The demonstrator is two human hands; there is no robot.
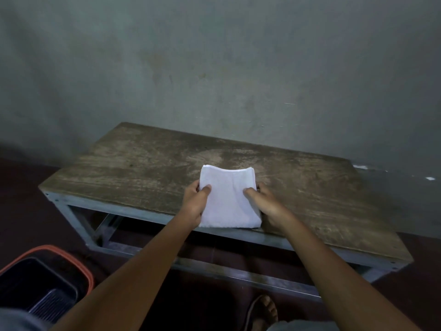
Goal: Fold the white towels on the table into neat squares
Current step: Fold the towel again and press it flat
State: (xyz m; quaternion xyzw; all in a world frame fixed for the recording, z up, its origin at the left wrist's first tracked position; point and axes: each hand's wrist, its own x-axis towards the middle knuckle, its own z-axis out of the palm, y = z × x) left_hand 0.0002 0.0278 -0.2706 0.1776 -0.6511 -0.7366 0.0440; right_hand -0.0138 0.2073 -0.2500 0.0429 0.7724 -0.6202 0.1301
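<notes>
A white towel [228,199], folded into a thick small rectangle of several layers, is held over the near edge of the worn wooden table [143,163]. My left hand [195,204] grips its left side, thumb on top and fingers underneath. On the right side my right hand [265,204] holds it the same way, thumb pressed on the top layer. The towel's far edge bows slightly upward. No other towel is in view.
The table has a grey metal frame [71,211] and stands against a grey wall. A dark bin with an orange rim [47,271] sits on the floor at the lower left. A sandalled foot [262,311] shows below the table's front edge.
</notes>
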